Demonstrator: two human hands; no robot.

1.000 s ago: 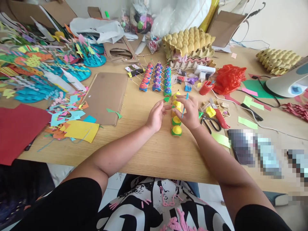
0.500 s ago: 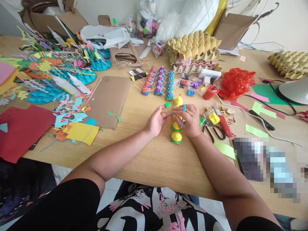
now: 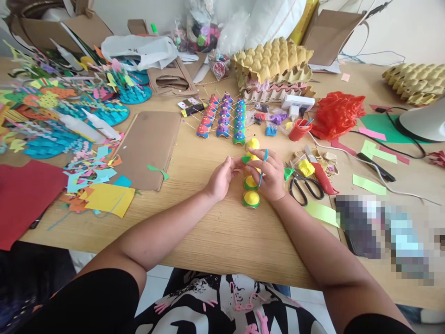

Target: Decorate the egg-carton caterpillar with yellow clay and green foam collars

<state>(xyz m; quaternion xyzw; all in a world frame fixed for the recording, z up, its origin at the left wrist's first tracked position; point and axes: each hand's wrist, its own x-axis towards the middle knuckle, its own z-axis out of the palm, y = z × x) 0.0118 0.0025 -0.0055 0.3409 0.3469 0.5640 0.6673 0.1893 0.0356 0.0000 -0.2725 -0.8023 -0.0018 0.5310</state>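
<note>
A small lump of green modelling clay (image 3: 246, 159) sits at the fingertips where my two hands meet. My left hand (image 3: 220, 180) is closed in a pinch at the clay, palm turned inward. My right hand (image 3: 270, 175) has its fingertips at the same lump and also keeps a thin blue modelling tool (image 3: 266, 155) between its fingers, slanting down. Below the hands lies an egg-carton strip (image 3: 251, 199) whose bumps are coated in yellow and green clay; my fingers cover part of it. Green clay (image 3: 288, 173) and yellow clay (image 3: 306, 167) lie beside my right hand.
Scissors (image 3: 306, 188) and a red-handled cutter (image 3: 324, 178) lie to the right, near a red cup (image 3: 300, 130). Three decorated carton strips stand ahead, including a blue one (image 3: 239, 121). Cardboard (image 3: 149, 148) and paper scraps cover the left; egg trays (image 3: 273, 60) are stacked behind.
The green clay has gone from my raised left index fingertip to the meeting point of both hands' fingers. The whole view has shifted slightly.
</note>
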